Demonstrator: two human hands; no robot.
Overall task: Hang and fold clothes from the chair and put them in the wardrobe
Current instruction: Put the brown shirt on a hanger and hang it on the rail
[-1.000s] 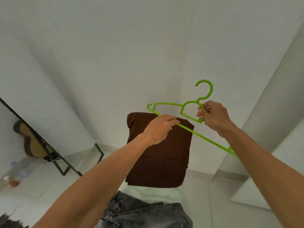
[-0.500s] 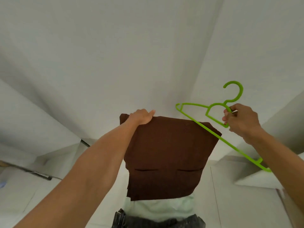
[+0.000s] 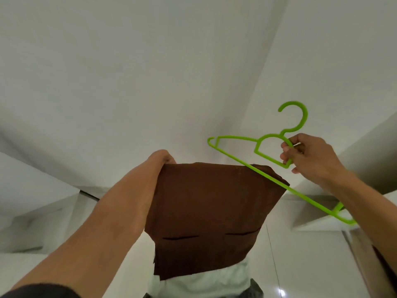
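The folded cloth hangs in the middle from the left grip at its upper left corner, with the hanger to its right in the right grip, the lower bar crossing before the cloth's upper right corner and another garment below.

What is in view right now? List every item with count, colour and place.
brown garment: one, dark brown, folded, hanging at centre, two slits low on it
green hanger: one, bright green, upper right, tilted, long bar crossing the garment's upper right corner
pale garment: one, whitish, just below the brown one
grey fabric: one patch, bottom edge
walls: white, across the upper view
floor: pale tiles, lower right
black sleeve: one, bottom left corner
left grip: one, holds the brown garment's upper left corner
right grip: one, holds the hanger just below its hook
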